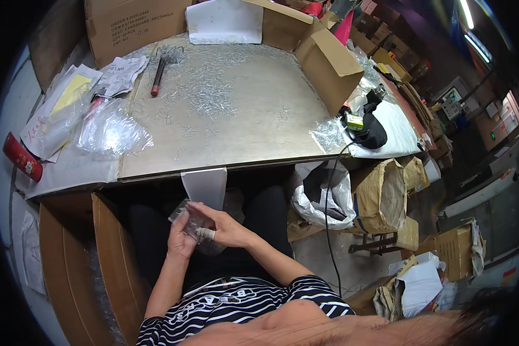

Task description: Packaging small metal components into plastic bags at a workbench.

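Over my lap, below the table's front edge, both hands are closed round a small clear plastic bag (194, 222). My left hand (181, 239) grips it from the left, thumb up. My right hand (228, 229) lies across its other side, with white tape round one finger. What the bag contains is too small to make out. Just beyond my hands a white sheet-like flap (206, 187) slopes down from the table edge. Small shiny metal pieces, like bent wire hooks (210, 95), lie scattered and heaped on the tabletop (254, 141).
Clear bags (109, 130) and papers lie at the table's left, near a red tube (23, 157). A dark-handled tool (158, 78) lies further back. Cardboard flaps (331, 69) border the right. Open sacks (380, 196) and a hanging black cable (327, 213) are to my right; a carton (118, 254) is left.
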`<state>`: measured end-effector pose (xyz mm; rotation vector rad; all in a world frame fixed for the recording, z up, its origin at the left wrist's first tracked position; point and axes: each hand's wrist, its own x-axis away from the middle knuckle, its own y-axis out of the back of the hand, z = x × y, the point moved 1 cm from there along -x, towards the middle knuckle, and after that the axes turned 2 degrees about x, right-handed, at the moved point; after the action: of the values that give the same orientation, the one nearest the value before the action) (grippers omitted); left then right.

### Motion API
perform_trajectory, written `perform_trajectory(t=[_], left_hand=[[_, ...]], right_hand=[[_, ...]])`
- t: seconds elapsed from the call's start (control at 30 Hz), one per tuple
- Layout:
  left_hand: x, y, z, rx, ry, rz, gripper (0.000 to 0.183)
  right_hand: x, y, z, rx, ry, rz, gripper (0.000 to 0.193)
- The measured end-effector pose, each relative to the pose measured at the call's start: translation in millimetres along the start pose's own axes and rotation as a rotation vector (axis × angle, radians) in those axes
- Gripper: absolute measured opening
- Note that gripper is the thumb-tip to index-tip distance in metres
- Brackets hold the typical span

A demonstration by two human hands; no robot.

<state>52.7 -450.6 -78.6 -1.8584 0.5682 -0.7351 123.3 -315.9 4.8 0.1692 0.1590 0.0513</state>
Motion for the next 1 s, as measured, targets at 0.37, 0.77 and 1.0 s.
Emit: perform_trajectory(t=[0.37, 0.77, 1.0], left_hand=[[-5.7, -20.6, -5.9, -0.094, 0.115, 0.135, 0.041], [-6.8, -9.5, -7.6, 0.046, 0.099, 0.102, 0.028], [-0.8, -29.3, -13.0, -0.002, 0.020, 0.121, 0.043]], right_hand=[[-7.0, 7.7, -5.7, 0.009, -0.055, 0.003, 0.062], [-8.0, 25.0, -8.8, 0.044, -0.196, -0.219, 0.030], [-22.0, 41.0, -11.6, 0.024, -0.164, -0.210, 0.007]])
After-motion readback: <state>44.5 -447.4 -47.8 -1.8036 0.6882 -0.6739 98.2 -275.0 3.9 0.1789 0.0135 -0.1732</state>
